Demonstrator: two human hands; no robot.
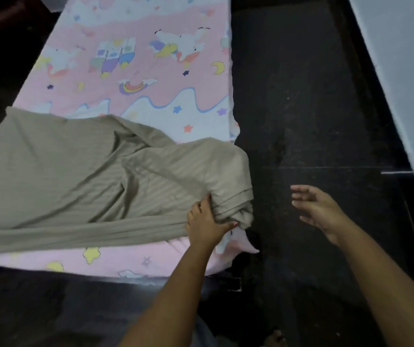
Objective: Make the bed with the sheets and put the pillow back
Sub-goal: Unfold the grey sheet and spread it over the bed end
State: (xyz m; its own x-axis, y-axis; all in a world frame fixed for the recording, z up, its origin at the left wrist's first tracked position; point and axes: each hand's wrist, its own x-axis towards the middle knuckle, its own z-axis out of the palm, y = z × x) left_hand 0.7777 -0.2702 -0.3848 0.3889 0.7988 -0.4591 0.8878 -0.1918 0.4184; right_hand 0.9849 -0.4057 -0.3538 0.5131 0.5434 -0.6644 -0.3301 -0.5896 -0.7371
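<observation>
One corner bunched: left hand (206, 221) grips the taupe striped sheet (75, 176) at the near right corner of the mattress (138, 71), right hand (318, 209) open over the floor (301, 121); best to take the hem with both hands, then draw it taut.

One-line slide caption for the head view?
Left hand grips the bunched beige sheet at the pink bed corner; right hand hovers open.

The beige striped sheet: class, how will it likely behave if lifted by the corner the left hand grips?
The beige striped sheet probably hangs floppy: it bunches where the left hand grips it. Its soft folds suggest it is light. Lying loose on the pink printed sheet, it may slide.
</observation>
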